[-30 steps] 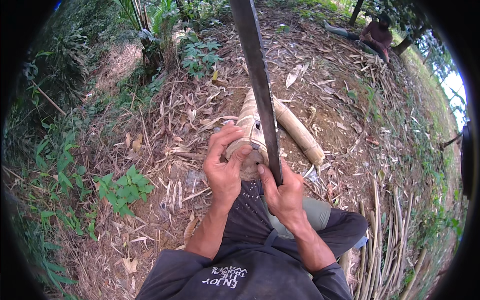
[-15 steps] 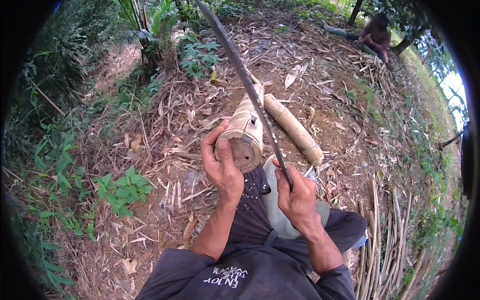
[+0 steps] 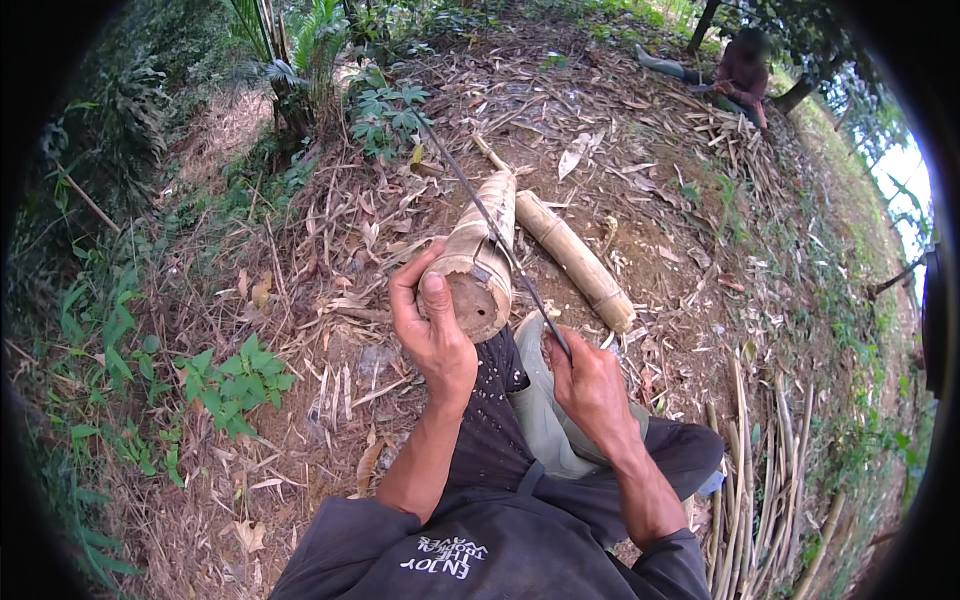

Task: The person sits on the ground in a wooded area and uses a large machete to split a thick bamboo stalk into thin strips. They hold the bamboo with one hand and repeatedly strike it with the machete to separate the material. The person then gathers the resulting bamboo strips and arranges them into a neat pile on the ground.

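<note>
My left hand [image 3: 437, 325] is closed around the near end of a thick bamboo tube [image 3: 470, 243], thumb on its rim. The tube's near end is walled, with a small dark hole in it, and a notch is cut in its upper side. In my right hand [image 3: 588, 385] is a machete [image 3: 462, 180], gripped at its lower end; the handle is hidden in my fist. The long dark blade slants up and left across the tube, over the notch; whether it touches cannot be told. A second bamboo piece [image 3: 578, 262] lies on the ground just right of the tube.
Thin cut bamboo poles [image 3: 738, 480] lie at the right of my legs. Another person [image 3: 742, 75] sits at the far right beside a heap of strips. Dry leaves and chips cover the ground; a leafy green plant [image 3: 240, 380] grows at the left.
The machete has turned edge-on and come down toward the tube, its tip lower than before. My right wrist has rolled over. My left hand keeps its hold.
</note>
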`<action>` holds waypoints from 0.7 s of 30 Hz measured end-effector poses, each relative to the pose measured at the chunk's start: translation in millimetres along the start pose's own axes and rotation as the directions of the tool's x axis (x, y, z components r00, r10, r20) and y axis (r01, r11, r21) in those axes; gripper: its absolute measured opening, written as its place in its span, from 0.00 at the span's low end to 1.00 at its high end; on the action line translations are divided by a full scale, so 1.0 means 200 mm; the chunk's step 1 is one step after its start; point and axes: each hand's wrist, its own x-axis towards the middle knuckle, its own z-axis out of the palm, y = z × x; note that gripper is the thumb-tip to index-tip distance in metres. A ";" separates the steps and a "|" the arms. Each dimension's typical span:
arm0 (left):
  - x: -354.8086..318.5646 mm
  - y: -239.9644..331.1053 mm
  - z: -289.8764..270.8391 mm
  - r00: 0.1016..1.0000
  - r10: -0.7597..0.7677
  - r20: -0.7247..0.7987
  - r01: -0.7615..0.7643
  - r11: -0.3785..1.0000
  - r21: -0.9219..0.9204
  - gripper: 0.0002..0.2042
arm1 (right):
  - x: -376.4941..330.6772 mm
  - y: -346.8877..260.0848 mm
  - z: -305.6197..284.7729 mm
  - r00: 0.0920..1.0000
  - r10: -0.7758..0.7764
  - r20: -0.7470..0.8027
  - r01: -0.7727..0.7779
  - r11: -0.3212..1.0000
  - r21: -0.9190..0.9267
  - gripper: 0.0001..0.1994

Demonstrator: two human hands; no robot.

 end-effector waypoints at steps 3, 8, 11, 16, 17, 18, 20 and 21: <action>0.00 -0.02 0.00 1.000 -0.009 -0.007 0.009 1.000 -0.004 0.19 | -0.02 -0.07 0.00 0.978 -0.129 -0.161 0.149 0.982 0.117 0.12; 0.00 0.01 0.01 0.999 -0.041 0.000 0.041 0.999 0.002 0.18 | -0.02 -0.15 -0.04 0.981 -0.139 -0.135 0.162 0.971 0.177 0.10; -0.01 -0.01 0.01 0.999 -0.025 -0.023 0.024 0.999 -0.042 0.18 | -0.03 -0.01 0.03 0.998 -0.041 -0.052 0.045 0.996 0.071 0.09; 0.00 -0.02 0.00 1.000 0.004 0.010 -0.004 0.999 -0.033 0.18 | -0.03 -0.11 -0.04 0.985 -0.100 -0.138 0.124 0.976 0.180 0.10; 0.00 -0.02 -0.01 1.000 0.001 0.007 -0.001 1.000 0.008 0.18 | -0.03 -0.15 -0.06 0.979 -0.126 -0.160 0.159 0.964 0.213 0.10; 0.01 0.01 -0.01 1.000 0.000 0.007 -0.001 0.999 0.041 0.18 | -0.03 -0.17 -0.09 0.974 -0.164 -0.160 0.190 0.968 0.165 0.12; 0.02 0.02 0.00 1.000 -0.003 0.002 0.003 0.999 0.041 0.18 | -0.02 -0.09 -0.07 0.976 -0.191 -0.101 0.197 0.979 0.051 0.13; 0.02 0.00 0.01 1.000 -0.008 -0.002 0.008 1.000 0.006 0.19 | -0.01 -0.05 -0.06 0.977 -0.201 -0.068 0.201 0.980 -0.007 0.14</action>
